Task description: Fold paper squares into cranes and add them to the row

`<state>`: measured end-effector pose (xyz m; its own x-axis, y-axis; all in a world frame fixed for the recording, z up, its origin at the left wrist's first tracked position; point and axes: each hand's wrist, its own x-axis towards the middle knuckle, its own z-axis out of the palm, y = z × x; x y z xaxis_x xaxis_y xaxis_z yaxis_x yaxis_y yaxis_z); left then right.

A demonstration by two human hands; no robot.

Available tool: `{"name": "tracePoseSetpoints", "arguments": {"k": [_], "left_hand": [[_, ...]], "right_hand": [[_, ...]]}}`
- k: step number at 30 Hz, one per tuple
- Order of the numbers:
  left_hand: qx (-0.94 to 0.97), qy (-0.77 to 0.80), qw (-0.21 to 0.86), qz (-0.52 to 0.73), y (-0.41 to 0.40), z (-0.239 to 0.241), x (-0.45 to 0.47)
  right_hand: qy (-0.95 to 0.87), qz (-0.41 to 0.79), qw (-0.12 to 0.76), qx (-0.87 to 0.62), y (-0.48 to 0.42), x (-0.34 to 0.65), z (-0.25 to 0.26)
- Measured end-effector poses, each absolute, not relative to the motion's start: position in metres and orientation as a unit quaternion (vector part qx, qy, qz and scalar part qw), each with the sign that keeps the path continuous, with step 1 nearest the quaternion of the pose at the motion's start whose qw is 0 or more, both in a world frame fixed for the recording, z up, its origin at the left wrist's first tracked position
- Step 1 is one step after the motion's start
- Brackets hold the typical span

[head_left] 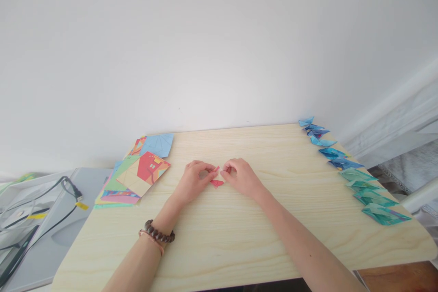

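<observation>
A small red and pink piece of folded origami paper (216, 184) is between my two hands, just above or on the table. My left hand (197, 179) pinches its left side between thumb and forefinger. On the opposite side, my right hand (242, 175) has its thumb and forefinger pressed together at the paper's right edge. The fingertips cover part of the paper, so its full folded shape does not show. Dark beads and a thin copper-coloured bangle circle my left wrist.
On the table's left lies a pile of patterned origami sheets (137, 175), with a blue sheet (158, 145) behind. Several folded blue paper boats (331, 152) and green ones (372, 198) line the right edge. A grey tray with cables (61, 219) stands beyond the left edge.
</observation>
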<state>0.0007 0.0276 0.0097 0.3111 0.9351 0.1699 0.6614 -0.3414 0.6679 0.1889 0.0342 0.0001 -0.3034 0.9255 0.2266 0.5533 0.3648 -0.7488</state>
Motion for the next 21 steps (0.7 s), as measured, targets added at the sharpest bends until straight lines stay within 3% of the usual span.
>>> {"name": "tracePoseSetpoints", "arguments": {"k": [8,16,21], "left_hand": [[0.806,0.481,0.252,0.236,0.03,0.011,-0.011],[0.803,0.497,0.236,0.229,0.028,0.013,-0.009],[0.815,0.481,0.217,0.241,0.029,0.01,-0.011]], "right_hand": [[-0.795,0.24,0.315,-0.46,0.036,0.193,-0.006],[-0.791,0.324,0.276,-0.44,0.04,0.203,0.0],[-0.807,0.3,0.282,-0.423,0.041,0.204,-0.005]]}}
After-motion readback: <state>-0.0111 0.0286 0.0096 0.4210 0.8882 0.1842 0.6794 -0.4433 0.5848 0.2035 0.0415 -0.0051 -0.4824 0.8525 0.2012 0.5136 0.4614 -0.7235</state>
